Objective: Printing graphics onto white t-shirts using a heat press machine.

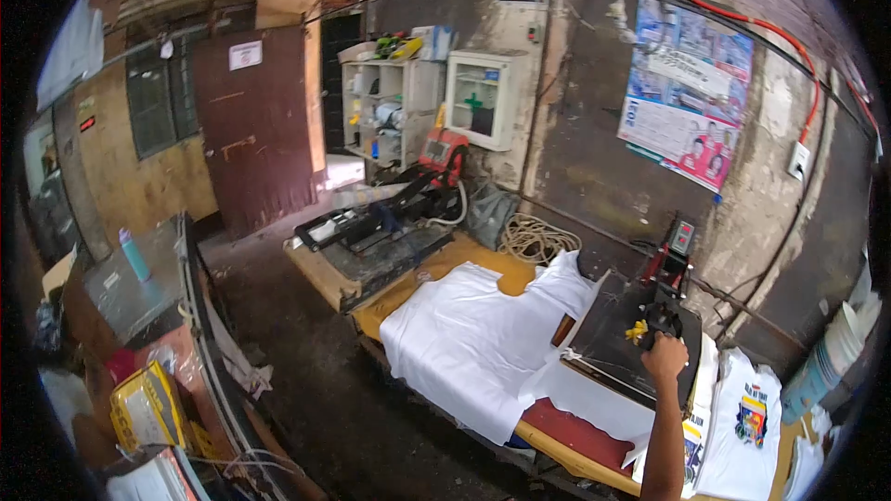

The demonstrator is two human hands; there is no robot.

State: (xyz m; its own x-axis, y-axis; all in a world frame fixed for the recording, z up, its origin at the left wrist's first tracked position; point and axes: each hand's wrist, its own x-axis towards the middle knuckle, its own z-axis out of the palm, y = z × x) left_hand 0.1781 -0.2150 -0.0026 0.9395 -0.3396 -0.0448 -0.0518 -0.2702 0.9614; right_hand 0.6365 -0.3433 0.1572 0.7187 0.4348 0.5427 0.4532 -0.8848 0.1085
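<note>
Reaching forward, the right hand [665, 356] holds its grip clenched on the heat-press handle [661, 321].

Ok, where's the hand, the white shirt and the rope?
Right hand [665, 357], head view, back of the fist gripping the press handle.
White shirt [464, 334], head view, middle of the cloth.
Rope [536, 239], head view, middle of the coil.

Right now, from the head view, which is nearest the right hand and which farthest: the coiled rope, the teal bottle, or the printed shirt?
From the right hand:
1. Printed shirt, just to its right.
2. Coiled rope, up left, by the wall.
3. Teal bottle, far left.
</note>
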